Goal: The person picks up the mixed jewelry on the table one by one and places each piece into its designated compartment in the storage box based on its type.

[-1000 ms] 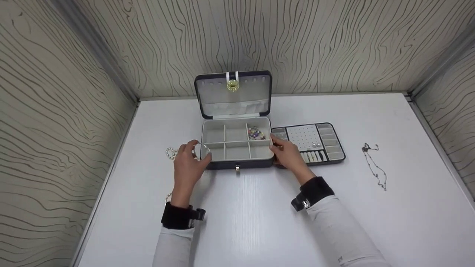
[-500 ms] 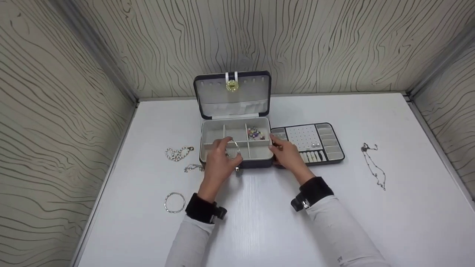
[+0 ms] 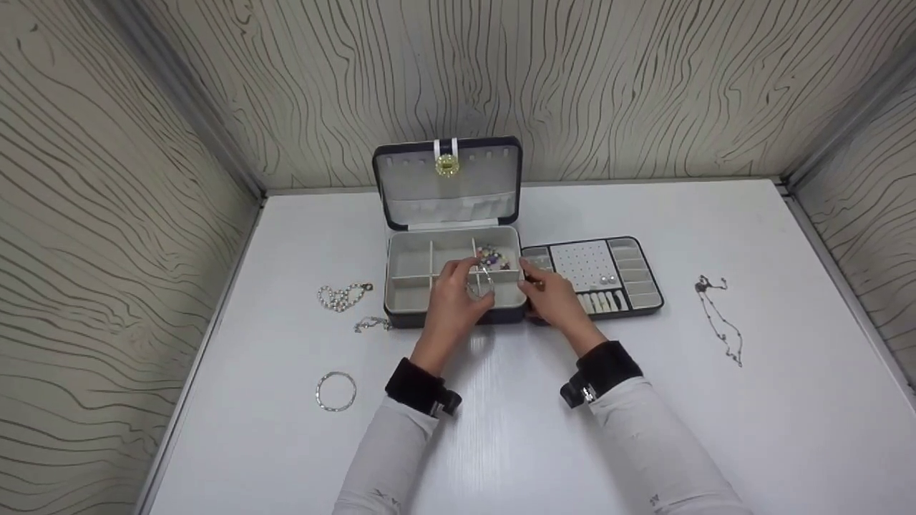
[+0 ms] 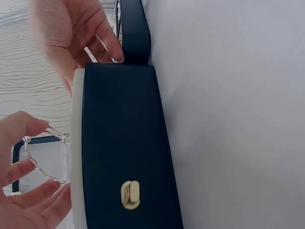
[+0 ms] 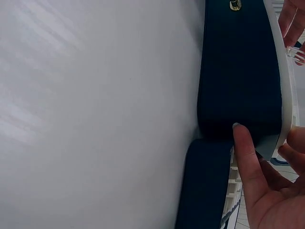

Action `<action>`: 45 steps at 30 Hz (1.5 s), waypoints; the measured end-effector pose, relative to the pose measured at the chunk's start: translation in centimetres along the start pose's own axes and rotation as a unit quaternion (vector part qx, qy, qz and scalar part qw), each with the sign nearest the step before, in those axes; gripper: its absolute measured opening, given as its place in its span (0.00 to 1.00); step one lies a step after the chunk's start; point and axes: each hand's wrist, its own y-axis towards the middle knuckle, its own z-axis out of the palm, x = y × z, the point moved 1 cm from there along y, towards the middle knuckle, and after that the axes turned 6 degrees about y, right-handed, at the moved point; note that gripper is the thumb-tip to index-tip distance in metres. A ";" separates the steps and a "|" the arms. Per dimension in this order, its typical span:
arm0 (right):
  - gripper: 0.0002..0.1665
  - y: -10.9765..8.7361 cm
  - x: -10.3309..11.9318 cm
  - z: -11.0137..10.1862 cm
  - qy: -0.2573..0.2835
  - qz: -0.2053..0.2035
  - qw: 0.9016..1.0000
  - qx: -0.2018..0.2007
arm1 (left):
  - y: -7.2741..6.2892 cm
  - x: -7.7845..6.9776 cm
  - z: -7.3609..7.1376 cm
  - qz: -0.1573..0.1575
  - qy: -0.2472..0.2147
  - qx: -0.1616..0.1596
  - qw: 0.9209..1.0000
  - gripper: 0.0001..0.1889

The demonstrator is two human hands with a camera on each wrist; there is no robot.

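Observation:
An open dark-blue jewelry box [image 3: 408, 320] with a pale, divided interior stands mid-table, its lid [image 3: 444, 193] raised. My left hand [image 3: 452, 297] pinches a thin silvery bracelet [image 3: 491, 277] over the front-right compartments; the left wrist view shows thumb and fingertips around the bracelet's ring [image 4: 29, 152]. My right hand [image 3: 557, 295] grips the box's right side. In the right wrist view one fingertip [image 5: 243, 136] presses the box's end wall while other digits hold the pale rim. Colorful beaded jewelry [image 3: 492, 256] lies in the back-right compartment.
A shallow jewelry tray [image 3: 581, 261] with earrings and a ring row sits against the box's right side. Left lie a pearly strand [image 3: 342, 297], a small chain [image 3: 371, 324] and a bangle [image 3: 335, 391]. A necklace [image 3: 721, 322] lies far right. Patterned walls [image 3: 644, 86] enclose the table.
My left hand has carried the bracelet rightward from the box's left edge to over its front-right part. The strand, chain and bangle have come fully into sight. My right hand stays put.

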 end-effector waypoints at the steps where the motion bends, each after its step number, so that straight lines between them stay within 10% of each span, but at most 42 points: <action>1: 0.30 0.0 0.0 0.0 0.001 -0.002 1.000 -0.002 | 0.1 -0.1 0.2 -0.001 0.000 0.005 1.000 0.29; 28: 0.30 0.1 -0.1 0.0 -0.007 -0.002 1.000 -0.003 | 1.6 0.3 2.6 -0.043 0.025 0.153 0.987 0.27; 45: 0.30 0.0 -0.1 0.0 0.008 0.011 1.000 0.002 | 3.3 -0.8 3.2 -0.097 0.129 0.259 0.952 0.23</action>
